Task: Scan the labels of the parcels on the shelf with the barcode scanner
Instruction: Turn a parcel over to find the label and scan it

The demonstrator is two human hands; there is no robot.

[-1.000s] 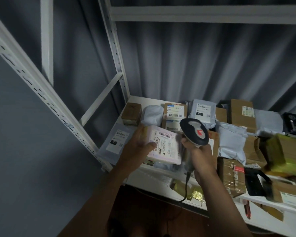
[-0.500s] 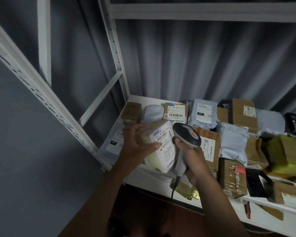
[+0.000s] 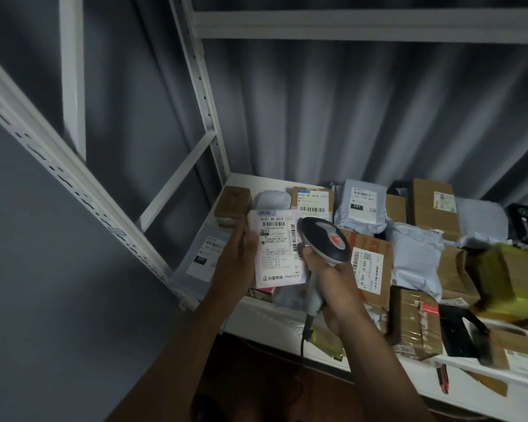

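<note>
Left hand (image 3: pixel 237 263) grips one labelled parcel (image 3: pixel 276 249), right hand (image 3: pixel 333 280) clutches the scanner (image 3: pixel 325 239) beside its barcode; plenty of parcels wait on the shelf (image 3: pixel 256 318), unscanned I'd guess.

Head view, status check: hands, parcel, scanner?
Left hand holds pink parcel, label up. Right hand holds barcode scanner, head beside label. Nothing between them.
</note>
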